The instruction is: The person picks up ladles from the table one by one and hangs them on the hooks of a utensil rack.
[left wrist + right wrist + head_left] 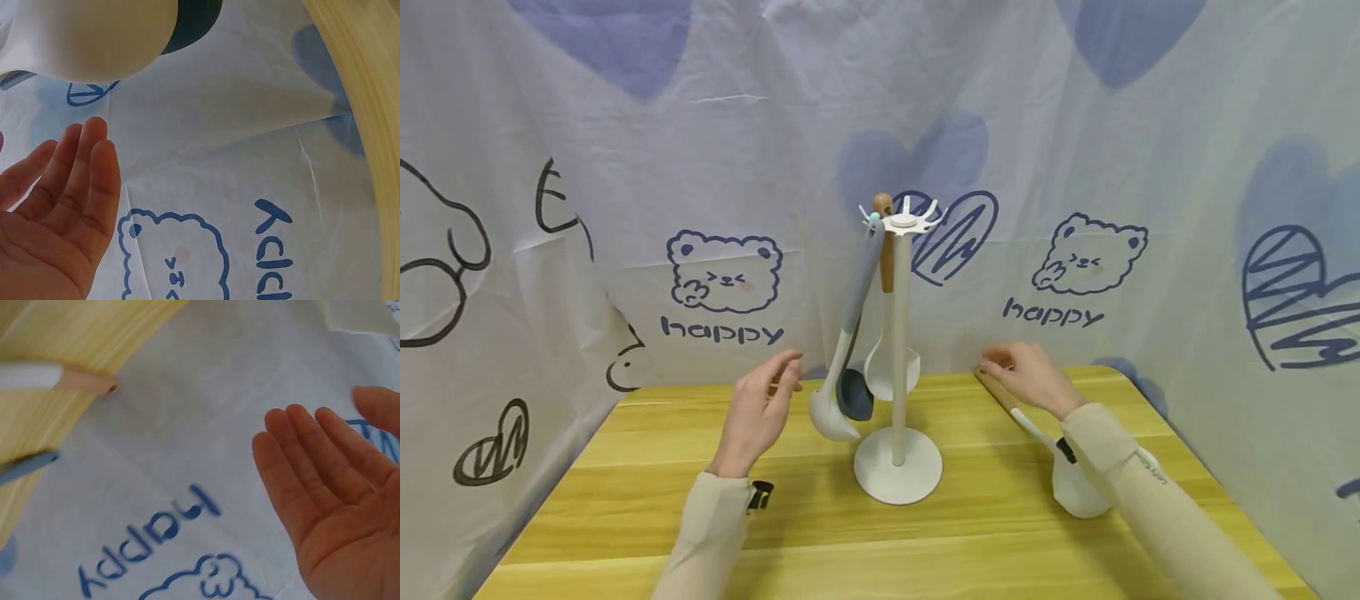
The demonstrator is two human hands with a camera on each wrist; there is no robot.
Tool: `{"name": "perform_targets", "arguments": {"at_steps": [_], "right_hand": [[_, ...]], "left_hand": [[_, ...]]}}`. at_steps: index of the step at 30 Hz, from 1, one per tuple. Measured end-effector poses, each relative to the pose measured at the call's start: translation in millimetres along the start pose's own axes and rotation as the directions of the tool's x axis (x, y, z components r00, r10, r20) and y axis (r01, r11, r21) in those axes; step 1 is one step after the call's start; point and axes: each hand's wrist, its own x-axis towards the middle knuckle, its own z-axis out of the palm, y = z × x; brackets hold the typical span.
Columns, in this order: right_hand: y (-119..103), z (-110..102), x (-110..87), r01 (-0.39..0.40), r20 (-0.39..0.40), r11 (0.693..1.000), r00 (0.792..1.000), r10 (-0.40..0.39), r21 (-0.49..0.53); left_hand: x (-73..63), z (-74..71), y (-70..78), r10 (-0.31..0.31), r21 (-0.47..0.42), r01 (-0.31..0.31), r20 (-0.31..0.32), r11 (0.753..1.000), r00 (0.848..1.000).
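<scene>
My left hand [758, 417] is raised left of a white utensil stand [900, 342], fingers relaxed, holding nothing. Closest to it hangs a white ladle [831, 414] with a grey-blue handle; its bowl also fills the top of the left wrist view. Behind that ladle hangs a dark ladle [854, 395], and a white utensil with a wooden handle [887, 265] hangs beside the post. My right hand [1028, 377] hovers over the table's far right, palm empty in the right wrist view. Below it lies a white utensil with a wooden handle [87, 381], its head partly hidden by the forearm.
A second, grey-blue handle [30, 467] lies near the table edge in the right wrist view. The stand's round base [898, 487] sits mid-table on the wood-grain top [820, 554]. A white printed curtain [820, 100] closes off the back and sides.
</scene>
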Motion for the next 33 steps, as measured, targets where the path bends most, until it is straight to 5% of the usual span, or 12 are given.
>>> {"name": "perform_targets", "arguments": {"at_steps": [7, 16, 22, 33], "right_hand": [[29, -2, -12.3, 0.009, 0.172, 0.988, 0.985, 0.018, -0.153], [49, 8, -28.2, -0.076, 0.396, 0.971, 0.904, 0.163, -0.227], [52, 15, -35.4, -0.131, 0.424, 0.947, 0.87, 0.251, -0.293], [57, 20, -38.1, -0.137, 0.418, 0.945, 0.871, 0.257, -0.296]], "left_hand": [[-0.8, 1.7, -0.1, -0.001, 0.0, 0.001, 0.019, 1.0, 1.0], [-1.2, 2.0, 0.1, 0.01, -0.013, -0.01, 0.016, 1.0, 1.0], [1.3, 2.0, 0.8, 0.016, -0.02, -0.015, 0.016, 1.0, 1.0], [0.9, 2.6, -0.3, 0.021, -0.023, -0.021, 0.021, 1.0, 1.0]]}}
